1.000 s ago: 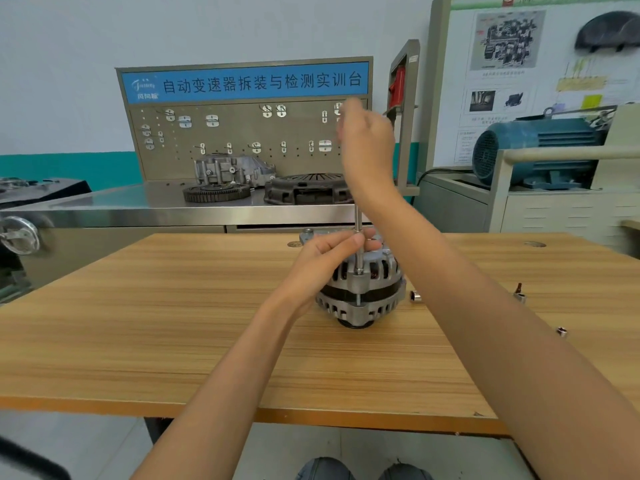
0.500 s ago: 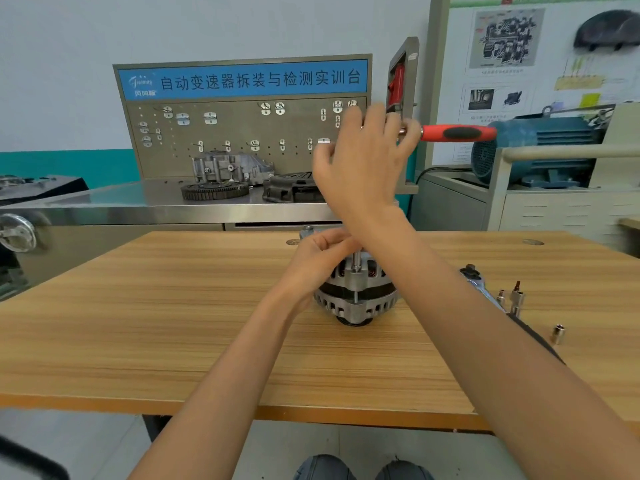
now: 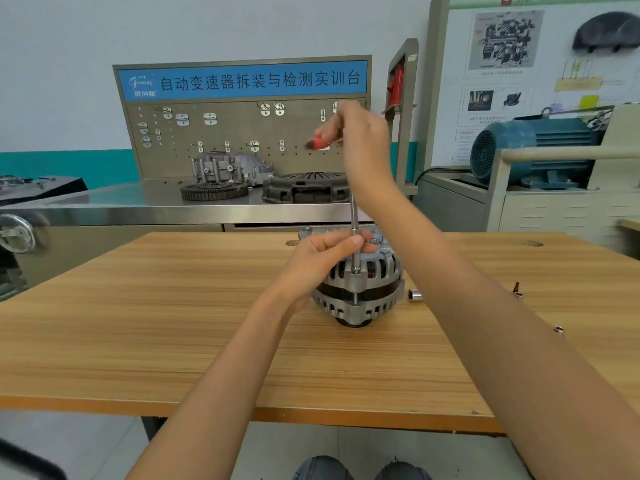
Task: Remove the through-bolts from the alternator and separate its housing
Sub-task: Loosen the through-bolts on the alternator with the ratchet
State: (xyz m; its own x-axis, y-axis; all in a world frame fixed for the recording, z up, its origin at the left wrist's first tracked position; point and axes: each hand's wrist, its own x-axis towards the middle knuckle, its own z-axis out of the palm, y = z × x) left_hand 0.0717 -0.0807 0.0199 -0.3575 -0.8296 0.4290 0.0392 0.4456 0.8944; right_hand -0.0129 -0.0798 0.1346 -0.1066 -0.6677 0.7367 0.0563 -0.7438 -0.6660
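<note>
Right hand raised above the alternator, fingers wrapped round the red handle of a ratchet; long extension bar dropping straight down from it onto a through-bolt at the near rim of the housing. Left hand lower, pinching the bar between thumb and fingertips just above the bolt, palm resting against the housing's left flank.

Likely trouble: socket riding off the bolt head if the bar tilts, rounding it; alternator twisting on the wooden table if the steadying hold slackens; fingers nipped beside the turning bar.

Alternator upright at the table's middle, directly beneath the right hand, touching the left. Loose sockets just beside it, to the right.
</note>
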